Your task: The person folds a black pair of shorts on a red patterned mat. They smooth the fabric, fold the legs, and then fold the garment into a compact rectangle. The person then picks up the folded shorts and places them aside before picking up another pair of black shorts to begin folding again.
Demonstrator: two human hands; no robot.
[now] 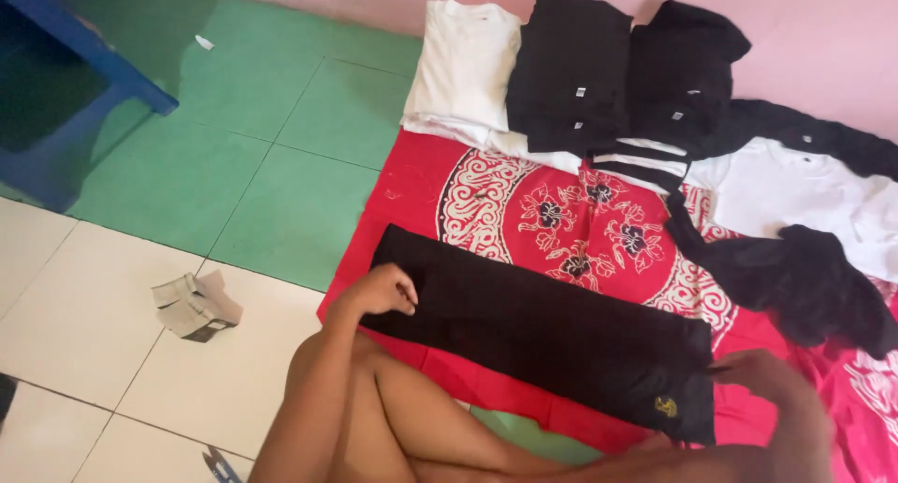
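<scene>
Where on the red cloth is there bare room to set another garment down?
Bare: the patterned middle of the red cloth, between the long black garment and the folded stacks. Crowded: the right side, under the loose white and black clothes.

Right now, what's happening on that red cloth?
A person sits on the floor with a black garment folded into a long strip on the red cloth. The left hand presses one end; the right hand, blurred, is at the other end. Folded white and black shirts are stacked by the wall, with loose ones to the right.
</scene>
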